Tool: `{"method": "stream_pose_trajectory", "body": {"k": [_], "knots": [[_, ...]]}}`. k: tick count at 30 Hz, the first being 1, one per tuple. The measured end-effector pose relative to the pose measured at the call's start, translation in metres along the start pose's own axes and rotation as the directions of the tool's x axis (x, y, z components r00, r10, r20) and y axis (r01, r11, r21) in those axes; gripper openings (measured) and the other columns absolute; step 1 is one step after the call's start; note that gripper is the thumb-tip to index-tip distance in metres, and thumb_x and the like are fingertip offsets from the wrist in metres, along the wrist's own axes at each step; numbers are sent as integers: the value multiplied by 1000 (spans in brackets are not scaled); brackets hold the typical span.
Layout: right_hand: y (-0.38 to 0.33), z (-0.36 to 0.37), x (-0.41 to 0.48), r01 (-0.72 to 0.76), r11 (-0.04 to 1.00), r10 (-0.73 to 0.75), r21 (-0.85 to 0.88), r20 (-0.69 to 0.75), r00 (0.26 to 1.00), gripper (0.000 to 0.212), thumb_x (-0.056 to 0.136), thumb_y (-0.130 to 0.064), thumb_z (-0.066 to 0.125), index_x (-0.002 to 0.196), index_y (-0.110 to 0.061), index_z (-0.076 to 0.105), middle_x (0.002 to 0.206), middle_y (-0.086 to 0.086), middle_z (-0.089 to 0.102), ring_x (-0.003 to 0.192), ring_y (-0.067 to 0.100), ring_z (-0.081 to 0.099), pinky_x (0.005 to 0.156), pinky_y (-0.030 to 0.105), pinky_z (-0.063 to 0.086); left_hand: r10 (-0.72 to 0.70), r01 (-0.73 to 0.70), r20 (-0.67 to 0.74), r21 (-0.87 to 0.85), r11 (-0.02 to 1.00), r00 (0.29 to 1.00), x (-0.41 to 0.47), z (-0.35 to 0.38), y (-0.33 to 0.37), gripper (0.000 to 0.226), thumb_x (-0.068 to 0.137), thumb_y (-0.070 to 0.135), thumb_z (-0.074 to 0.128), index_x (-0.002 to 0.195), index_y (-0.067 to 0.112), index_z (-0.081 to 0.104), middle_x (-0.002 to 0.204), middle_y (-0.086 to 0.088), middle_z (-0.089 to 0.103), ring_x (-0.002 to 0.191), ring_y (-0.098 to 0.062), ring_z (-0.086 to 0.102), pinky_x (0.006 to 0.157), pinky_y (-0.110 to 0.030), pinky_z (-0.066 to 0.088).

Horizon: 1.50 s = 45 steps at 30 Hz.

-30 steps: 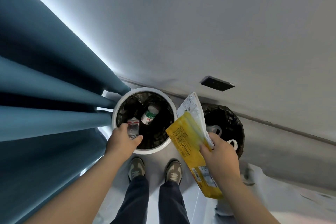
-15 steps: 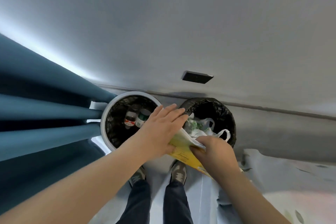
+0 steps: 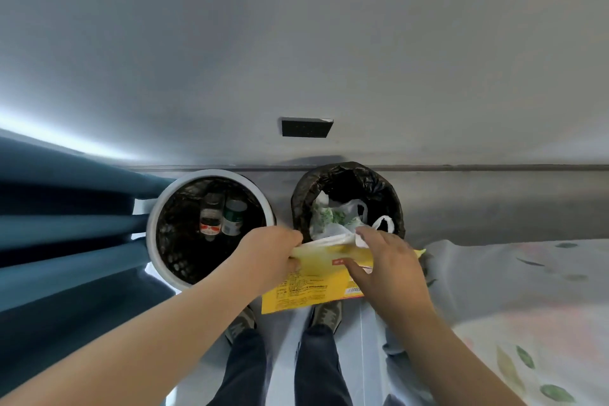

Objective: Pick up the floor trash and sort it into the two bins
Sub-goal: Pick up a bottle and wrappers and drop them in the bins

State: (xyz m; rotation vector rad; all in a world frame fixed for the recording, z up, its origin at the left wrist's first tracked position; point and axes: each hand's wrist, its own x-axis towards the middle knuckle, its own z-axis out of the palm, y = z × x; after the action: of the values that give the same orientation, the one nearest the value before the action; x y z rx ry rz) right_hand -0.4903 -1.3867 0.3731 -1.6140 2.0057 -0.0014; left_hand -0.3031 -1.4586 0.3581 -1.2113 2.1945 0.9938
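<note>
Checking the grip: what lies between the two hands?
The yellow packet, with a white wrapper along its top edge, spans from left hand to right hand, seen in the head view.

The bare left forearm point(image 3: 148, 333) and bare right forearm point(image 3: 461, 356) reach forward from the lower corners and converge in the middle of the view. The left hand point(image 3: 267, 257) is knuckles-up, its fingers curled round the upper left edge of a flat yellow printed packet point(image 3: 306, 287). The right hand point(image 3: 387, 265) lies over the packet's right side, thumb stretched across the yellow face and fingers reaching past the top edge, pinching it.
</note>
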Motion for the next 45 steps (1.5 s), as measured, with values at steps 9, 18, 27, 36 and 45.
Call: {"method": "stream_pose_trajectory", "body": {"k": [9, 18, 27, 36, 45], "knots": [[51, 8, 0, -167, 978, 152, 123, 123, 981, 77, 91, -27, 63, 151, -31, 16, 162, -3, 1, 150, 18, -1, 117, 35, 22, -314, 300, 60, -511, 806, 948, 20, 25, 10, 26, 82, 36, 68, 93, 13, 64, 88, -5, 66, 80, -21, 63, 64, -32, 49], [85, 53, 39, -271, 956, 220, 117, 326, 919, 64, 97, -41, 49, 152, -29, 19, 159, -4, 20, 143, 19, 29, 110, 36, 38, -468, 421, 249, -853, 308, 848, 75, 57, 20, 9, 85, 26, 70, 87, 17, 66, 92, -6, 72, 78, -18, 66, 56, -23, 46], [120, 105, 75, -275, 951, 158, 141, 542, 825, 66, 96, -55, 41, 153, -27, 21, 161, -1, 13, 147, 23, 17, 117, 39, 22, -465, 480, 342, -849, 219, 817, 134, 101, 16, 7, 84, 20, 71, 87, 16, 66, 95, -10, 71, 87, -28, 69, 79, -41, 58], [130, 125, 81, -221, 968, 113, 122, 574, 811, 64, 96, -55, 40, 150, -24, 30, 158, 0, 23, 145, 23, 21, 119, 38, 22, -483, 534, 446, -844, 55, 754, 139, 118, 14, 8, 84, 11, 71, 85, 11, 63, 99, -15, 70, 87, -29, 69, 71, -38, 57], [128, 109, 75, -173, 949, -4, 265, 557, 831, 72, 87, -59, 55, 149, -29, 32, 151, -9, 34, 137, 13, 34, 111, 30, 32, -568, 517, 326, -830, 211, 756, 156, 117, 15, 29, 77, 22, 78, 96, 7, 62, 95, -12, 70, 85, -29, 69, 76, -48, 59]]}}
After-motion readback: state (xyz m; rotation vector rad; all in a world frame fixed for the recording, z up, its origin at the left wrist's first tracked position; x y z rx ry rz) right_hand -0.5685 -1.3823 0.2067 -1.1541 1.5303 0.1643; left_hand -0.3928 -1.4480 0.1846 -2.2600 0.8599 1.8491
